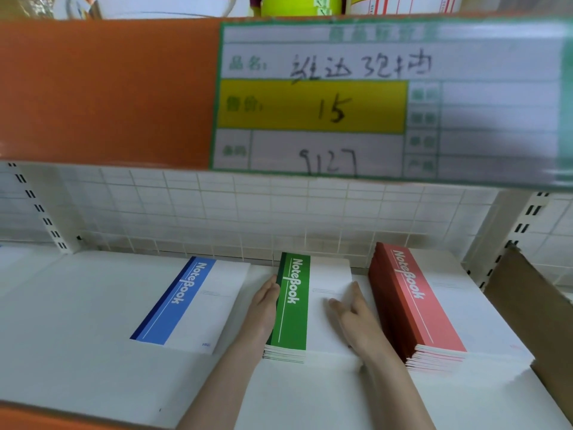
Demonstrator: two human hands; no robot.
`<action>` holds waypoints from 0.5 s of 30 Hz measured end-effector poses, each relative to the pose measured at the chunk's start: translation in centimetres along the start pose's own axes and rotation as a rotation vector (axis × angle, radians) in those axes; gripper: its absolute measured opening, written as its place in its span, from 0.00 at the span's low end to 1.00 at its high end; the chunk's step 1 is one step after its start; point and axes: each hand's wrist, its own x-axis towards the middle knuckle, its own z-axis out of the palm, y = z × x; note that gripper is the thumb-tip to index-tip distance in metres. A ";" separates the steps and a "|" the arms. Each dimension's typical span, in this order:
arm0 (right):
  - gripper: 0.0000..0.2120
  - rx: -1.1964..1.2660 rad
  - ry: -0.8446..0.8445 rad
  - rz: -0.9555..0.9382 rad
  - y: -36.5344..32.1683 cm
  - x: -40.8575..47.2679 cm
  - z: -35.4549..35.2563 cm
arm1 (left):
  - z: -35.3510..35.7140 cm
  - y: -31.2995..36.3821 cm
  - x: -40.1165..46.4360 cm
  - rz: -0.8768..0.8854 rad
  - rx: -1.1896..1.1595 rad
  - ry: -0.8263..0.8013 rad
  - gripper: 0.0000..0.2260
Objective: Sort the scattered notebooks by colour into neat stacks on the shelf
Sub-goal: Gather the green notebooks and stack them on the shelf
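Note:
Three groups of notebooks lie on the white shelf [77, 330]. A blue notebook [189, 305] lies flat on the left. In the middle stands a stack of green notebooks [293, 305]. My left hand [263, 308] presses with straight fingers against the stack's left edge. My right hand [353, 318] rests flat on the top green notebook's white cover. A taller stack of red notebooks [418, 305] stands to the right, apart from my right hand.
An orange shelf edge [108, 94] with a large price label [372, 100] hangs close above. A wire grid back panel [248, 212] closes the rear. A brown cardboard piece [533, 305] leans at the right end.

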 end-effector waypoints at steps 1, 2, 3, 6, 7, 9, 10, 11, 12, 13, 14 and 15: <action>0.35 -0.004 -0.006 -0.003 0.0 0.0 0.0 | -0.1 0.0 0.0 0.008 0.014 -0.012 0.15; 0.35 -0.007 -0.011 -0.007 0.0 0.0 0.0 | -0.2 0.0 -0.1 0.013 0.032 -0.021 0.15; 0.35 -0.009 -0.011 -0.010 0.1 0.0 0.0 | -0.3 0.1 -0.1 0.012 0.052 -0.025 0.15; 0.34 -0.013 0.017 -0.020 0.1 0.1 0.0 | -0.6 0.2 -0.3 0.008 0.107 -0.047 0.16; 0.34 -0.013 0.021 -0.024 0.1 0.1 0.0 | -0.6 0.3 -0.4 0.009 0.121 -0.056 0.17; 0.34 -0.006 0.017 -0.027 0.1 0.0 -0.1 | -0.8 0.2 -0.4 0.006 0.128 -0.064 0.17; 0.35 0.006 0.016 -0.023 0.0 -0.2 -0.1 | -0.9 0.2 -0.3 0.005 0.117 -0.065 0.17; 0.35 0.021 0.020 -0.022 -0.2 -0.4 -0.2 | -1.0 0.2 -0.2 0.002 0.092 -0.067 0.16; 0.36 0.008 0.038 -0.033 -0.4 -0.5 -0.2 | -1.1 0.2 -0.2 -0.003 0.065 -0.066 0.16; 0.35 -0.056 0.074 -0.070 -0.6 -0.8 -0.2 | -1.1 0.2 -0.2 -0.003 0.045 -0.059 0.16; 0.34 -0.168 0.120 -0.125 -0.8 -1.2 -0.1 | -1.2 0.1 -0.2 0.008 0.033 -0.049 0.16; 0.33 -0.284 0.163 -0.195 -1.1 -1.6 0.0 | -1.3 0.1 -0.4 0.029 0.030 -0.035 0.15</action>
